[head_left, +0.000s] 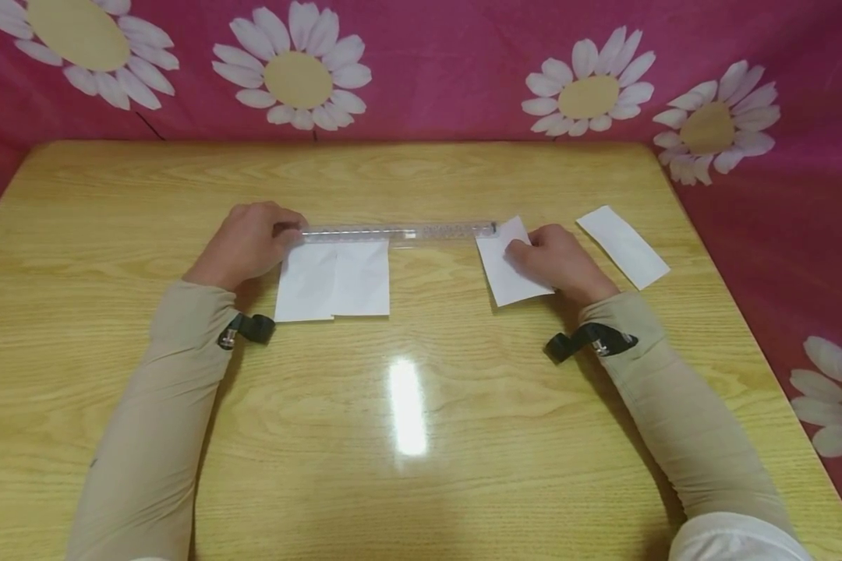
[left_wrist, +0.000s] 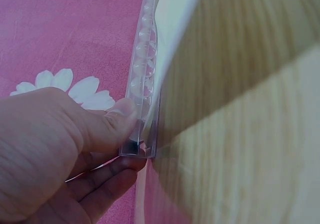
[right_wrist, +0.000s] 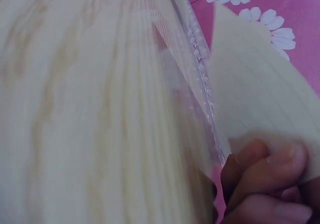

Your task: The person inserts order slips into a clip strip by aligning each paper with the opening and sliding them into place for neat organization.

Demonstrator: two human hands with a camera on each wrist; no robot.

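My left hand (head_left: 247,243) pinches the left end of a long clear plastic strip (head_left: 443,231) between thumb and fingers. Rounded clear bumps run along the strip (left_wrist: 142,59) in the left wrist view. Two white paper pieces (head_left: 306,284) sit side by side at the strip's near edge, on its left half. At the other end, my right hand (head_left: 556,261) grips a third paper piece (head_left: 500,269), thumb on top and its upper left corner close to the strip's right end. This paper (right_wrist: 255,84) stands tilted beside the strip in the right wrist view.
Another white paper piece (head_left: 624,248) lies slanted on the wooden table (head_left: 309,436), right of my right hand. Pink cloth (head_left: 435,70) with daisies hangs behind the table's back edge. Black straps (head_left: 592,340) are around both wrists.
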